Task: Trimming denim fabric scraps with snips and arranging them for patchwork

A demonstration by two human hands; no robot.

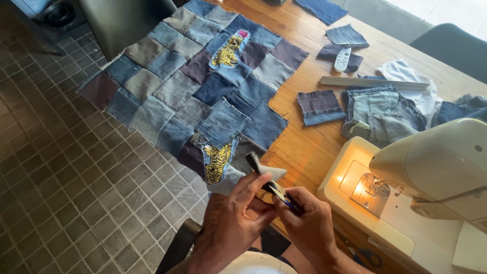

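Both hands low centre of frame. Left hand (238, 213) fingers pinching grey fabric corner (256, 170) at patchwork quilt (203, 86) edge. Right hand (304, 220) fingers closed round small snips (279, 195), blades right at that corner. Quilt fills upper left, draped off wooden surface (304, 147). Sewing machine (421, 187) lower right, lamp on. Denim scraps (378, 114) upper right.

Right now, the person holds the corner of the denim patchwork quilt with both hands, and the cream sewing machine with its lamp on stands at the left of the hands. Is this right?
Not quite. The head view shows the cream sewing machine, lamp lit, standing to the right of the hands, not the left. The rest holds: the left hand and right hand are both at the corner of the denim patchwork quilt.
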